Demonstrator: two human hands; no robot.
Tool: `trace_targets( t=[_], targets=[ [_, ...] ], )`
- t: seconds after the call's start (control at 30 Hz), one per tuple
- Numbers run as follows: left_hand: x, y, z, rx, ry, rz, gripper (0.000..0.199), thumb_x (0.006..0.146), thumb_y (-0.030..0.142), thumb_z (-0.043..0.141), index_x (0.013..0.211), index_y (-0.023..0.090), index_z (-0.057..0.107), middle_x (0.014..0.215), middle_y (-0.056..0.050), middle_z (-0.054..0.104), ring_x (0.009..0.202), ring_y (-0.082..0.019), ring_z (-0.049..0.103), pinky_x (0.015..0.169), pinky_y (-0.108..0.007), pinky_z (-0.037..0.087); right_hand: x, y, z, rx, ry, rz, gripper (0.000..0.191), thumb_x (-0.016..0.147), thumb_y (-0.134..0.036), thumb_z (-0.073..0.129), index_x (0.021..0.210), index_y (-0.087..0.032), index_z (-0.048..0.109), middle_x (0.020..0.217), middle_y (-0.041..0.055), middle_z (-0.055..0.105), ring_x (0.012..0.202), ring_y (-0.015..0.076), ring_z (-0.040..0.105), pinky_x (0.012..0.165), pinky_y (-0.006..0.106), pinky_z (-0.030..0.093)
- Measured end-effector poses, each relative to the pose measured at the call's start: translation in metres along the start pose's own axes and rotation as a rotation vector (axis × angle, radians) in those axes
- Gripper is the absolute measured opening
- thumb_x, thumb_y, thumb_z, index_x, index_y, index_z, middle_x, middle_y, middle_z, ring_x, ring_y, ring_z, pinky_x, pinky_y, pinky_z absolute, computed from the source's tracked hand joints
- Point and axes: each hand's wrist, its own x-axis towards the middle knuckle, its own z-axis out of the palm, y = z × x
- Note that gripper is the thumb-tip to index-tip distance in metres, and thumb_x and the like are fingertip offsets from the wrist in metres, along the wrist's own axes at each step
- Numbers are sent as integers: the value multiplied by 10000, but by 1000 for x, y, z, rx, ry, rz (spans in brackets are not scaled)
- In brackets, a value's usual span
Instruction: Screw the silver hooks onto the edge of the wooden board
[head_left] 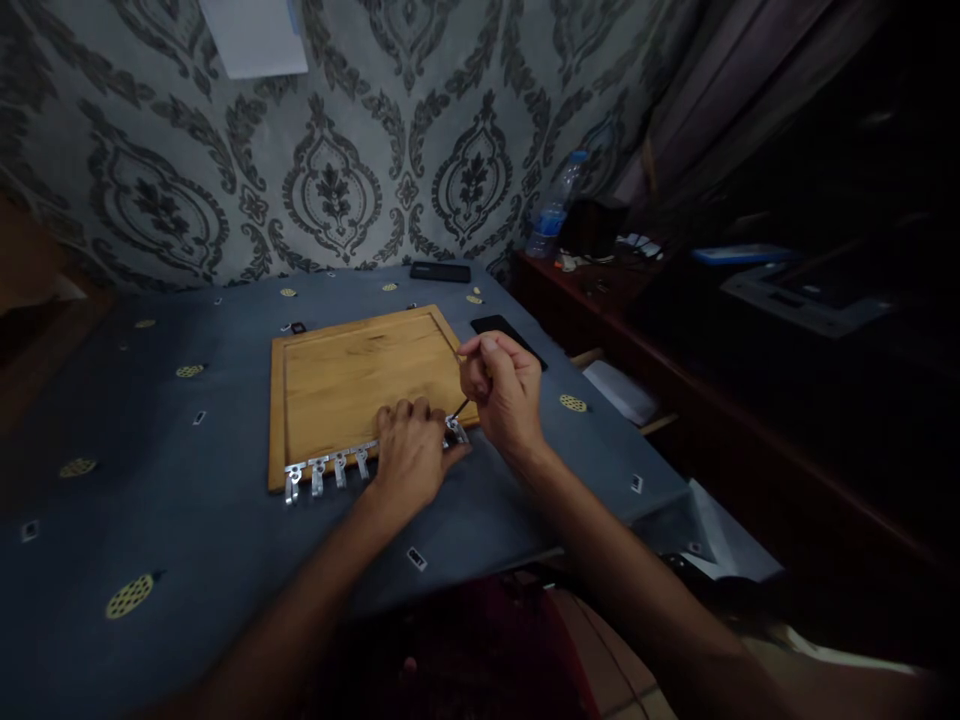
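Note:
A wooden board [367, 375] lies on the blue patterned cloth, with a metal strip of hooks [340, 468] along its near edge. My left hand [411, 445] rests over the strip and the board's near edge, its fingers bent and pressing down, covering the middle hooks. Close to the board's right corner, my right hand [504, 385] is closed around a thin dark tool [461, 407]. The tool's tip points down at the rightmost hook, and its handle is hidden inside my fingers.
Two dark phones lie on the cloth, one [440, 272] near the wall and one [510, 338] right of the board. A small dark item [298, 327] sits behind the board. A plastic bottle [553, 215] stands on the brown furniture [637, 345] at the right.

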Motion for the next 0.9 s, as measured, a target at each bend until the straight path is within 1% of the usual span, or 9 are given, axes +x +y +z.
trace_targets(
  t=[0.17, 0.37, 0.53, 0.6, 0.77, 0.9],
  targets=[
    [1, -1, 1, -1, 11, 6, 415, 925, 540, 612, 1102, 172, 686, 1139, -121, 654, 1119, -340, 570, 941, -499, 412, 1, 5, -1, 14, -24, -9, 274, 878, -419, 644, 735, -185, 640, 441, -103, 334, 402, 57, 228, 410, 215, 184],
    [0, -1, 1, -10, 16, 11, 391, 932, 528, 608, 1077, 172, 682, 1147, -131, 652, 1123, -341, 562, 945, -501, 404, 1, 9, -3, -7, -40, -2, 279, 895, -421, 624, 748, -185, 638, 444, -103, 339, 405, 58, 230, 420, 221, 187],
    [0, -1, 2, -18, 17, 8, 374, 930, 525, 609, 1060, 181, 677, 1138, -129, 648, 1113, -337, 557, 945, -493, 392, -3, 10, -3, -67, -78, -17, 307, 919, -447, 603, 752, -191, 626, 471, -93, 354, 422, 63, 258, 434, 226, 211],
    [0, -1, 2, -19, 17, 8, 375, 933, 528, 603, 1056, 182, 676, 1136, -130, 646, 1109, -334, 558, 941, -490, 391, -4, 11, 0, -91, -49, -49, 318, 936, -446, 584, 755, -189, 626, 485, -88, 359, 430, 65, 270, 437, 228, 215],
    [0, 0, 0, -5, -4, 10, 378, 928, 522, 610, 1044, 171, 687, 1122, -135, 648, 1101, -338, 560, 922, -483, 399, -5, 10, 9, -150, 101, -89, 377, 926, -520, 568, 757, -188, 625, 491, -88, 347, 427, 70, 260, 422, 233, 218],
    [-1, 0, -1, -10, -2, 6, 397, 934, 532, 595, 1056, 166, 687, 1126, -135, 649, 1108, -341, 563, 925, -488, 402, -5, 10, 11, -154, 131, -98, 389, 914, -540, 578, 755, -189, 624, 487, -88, 343, 429, 73, 256, 421, 232, 217]
  ],
)
